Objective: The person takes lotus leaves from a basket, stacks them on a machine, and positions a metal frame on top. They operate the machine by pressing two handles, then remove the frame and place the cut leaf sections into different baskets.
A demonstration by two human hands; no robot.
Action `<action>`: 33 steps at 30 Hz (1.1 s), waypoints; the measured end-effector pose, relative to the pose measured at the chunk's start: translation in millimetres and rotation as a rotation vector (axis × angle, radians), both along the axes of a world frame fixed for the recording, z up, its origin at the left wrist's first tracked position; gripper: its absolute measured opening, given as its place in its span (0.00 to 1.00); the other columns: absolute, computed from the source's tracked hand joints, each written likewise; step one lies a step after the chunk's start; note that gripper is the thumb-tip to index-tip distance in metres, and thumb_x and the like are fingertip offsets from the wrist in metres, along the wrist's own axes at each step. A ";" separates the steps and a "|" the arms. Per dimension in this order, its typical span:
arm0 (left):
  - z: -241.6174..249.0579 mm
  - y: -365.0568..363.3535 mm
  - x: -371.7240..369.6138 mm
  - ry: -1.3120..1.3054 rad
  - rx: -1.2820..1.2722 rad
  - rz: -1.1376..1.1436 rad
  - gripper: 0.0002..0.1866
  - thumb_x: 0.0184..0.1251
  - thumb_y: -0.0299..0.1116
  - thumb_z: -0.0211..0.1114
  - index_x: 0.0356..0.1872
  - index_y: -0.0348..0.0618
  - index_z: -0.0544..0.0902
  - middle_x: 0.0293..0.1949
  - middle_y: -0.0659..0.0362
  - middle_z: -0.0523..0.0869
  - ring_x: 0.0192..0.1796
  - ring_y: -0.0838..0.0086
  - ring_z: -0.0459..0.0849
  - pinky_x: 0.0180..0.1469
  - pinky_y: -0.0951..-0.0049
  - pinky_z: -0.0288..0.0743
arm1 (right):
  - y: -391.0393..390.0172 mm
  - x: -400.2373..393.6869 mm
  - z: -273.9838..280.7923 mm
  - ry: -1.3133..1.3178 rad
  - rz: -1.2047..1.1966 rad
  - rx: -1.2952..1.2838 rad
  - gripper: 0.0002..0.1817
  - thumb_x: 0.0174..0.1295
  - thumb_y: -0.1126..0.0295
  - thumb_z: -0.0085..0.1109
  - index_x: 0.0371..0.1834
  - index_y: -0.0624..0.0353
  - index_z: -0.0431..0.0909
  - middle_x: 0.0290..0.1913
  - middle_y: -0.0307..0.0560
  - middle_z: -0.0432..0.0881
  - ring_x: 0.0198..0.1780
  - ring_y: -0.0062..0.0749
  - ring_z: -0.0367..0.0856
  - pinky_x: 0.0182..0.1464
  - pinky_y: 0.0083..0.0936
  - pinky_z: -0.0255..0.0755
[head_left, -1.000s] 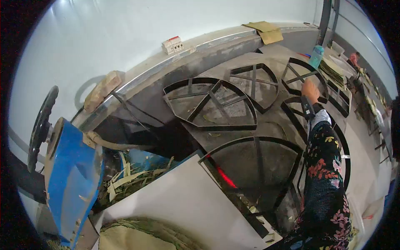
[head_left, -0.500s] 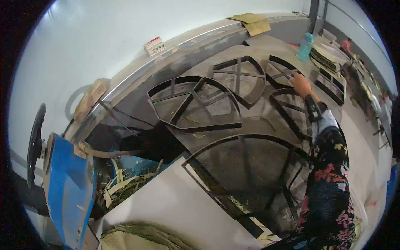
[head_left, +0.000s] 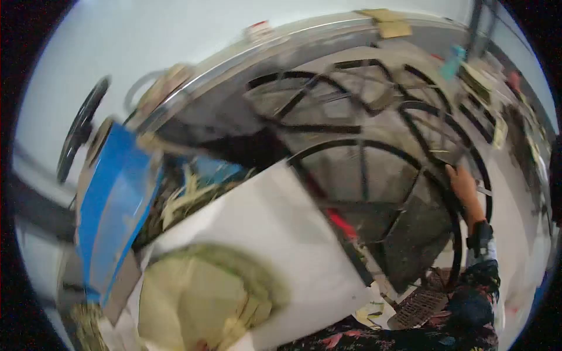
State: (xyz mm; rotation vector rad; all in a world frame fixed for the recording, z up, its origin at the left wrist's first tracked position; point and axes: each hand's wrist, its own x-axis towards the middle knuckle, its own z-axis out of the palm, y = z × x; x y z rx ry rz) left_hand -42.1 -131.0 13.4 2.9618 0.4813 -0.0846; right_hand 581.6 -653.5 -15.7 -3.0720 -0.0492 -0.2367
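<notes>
one right hand (head_left: 464, 186) at black frames (head_left: 363, 169), red-and-white box (head_left: 258, 31) blurred

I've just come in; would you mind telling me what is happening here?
A person's right hand is at the edge of a dark curved frame; blur hides whether its grip is closed. More dark frames lie farther off. Nearer, pale green sheets lie on a white board, with a blue panel to the left.

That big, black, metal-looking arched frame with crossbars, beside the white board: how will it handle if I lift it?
The black arched frame will probably stay stiff, since crossbars brace its curve. It may feel fairly light for its span, being mostly open inside. Dragged sideways, it could snag, as another black curved frame lies close by.
</notes>
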 end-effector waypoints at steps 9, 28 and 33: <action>4.2 -0.4 10.0 -0.179 -0.094 -0.003 0.30 0.35 0.35 0.73 0.45 0.36 0.75 0.53 0.49 0.76 0.57 0.55 0.73 0.58 0.57 0.67 | -99.3 93.3 -24.2 0.090 0.171 0.155 0.19 0.60 0.58 0.51 0.37 0.67 0.75 0.31 0.62 0.74 0.37 0.54 0.76 0.35 0.41 0.68; -28.4 15.6 -2.3 -0.579 -0.062 -0.176 0.22 0.49 0.35 0.63 0.48 0.45 0.75 0.47 0.54 0.77 0.56 0.57 0.73 0.60 0.48 0.61 | 341.6 -379.9 143.1 -0.033 1.154 0.034 0.10 0.58 0.72 0.53 0.39 0.67 0.73 0.37 0.64 0.76 0.40 0.61 0.72 0.47 0.45 0.65; -38.6 13.1 -5.8 -0.575 -0.110 -0.177 0.20 0.51 0.35 0.59 0.49 0.45 0.75 0.47 0.54 0.78 0.54 0.57 0.74 0.59 0.46 0.60 | 442.1 -457.4 127.6 0.178 1.313 -0.019 0.07 0.57 0.70 0.55 0.32 0.64 0.71 0.30 0.61 0.77 0.34 0.59 0.73 0.40 0.46 0.68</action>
